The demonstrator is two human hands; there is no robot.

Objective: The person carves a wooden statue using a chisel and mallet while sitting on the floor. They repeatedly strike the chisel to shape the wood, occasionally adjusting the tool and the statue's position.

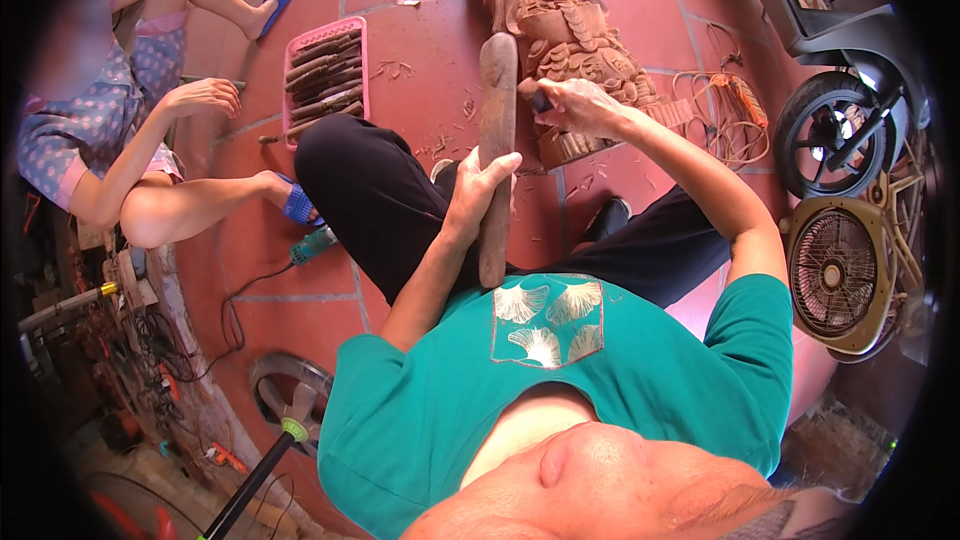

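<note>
Fingers of the left hand (480, 188) gripped a wooden mallet (498, 90) mid-length, likely for balance; the right hand (578, 106) closed around a tool handle (540, 99) beside the carved wooden statue (578, 40), laid on tiles (415, 45) seemingly for steadiness.

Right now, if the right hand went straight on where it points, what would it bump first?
Likely the long wooden bar held in the left hand, just leftward of the right hand; depth is unclear, so it might pass above or below.
</note>
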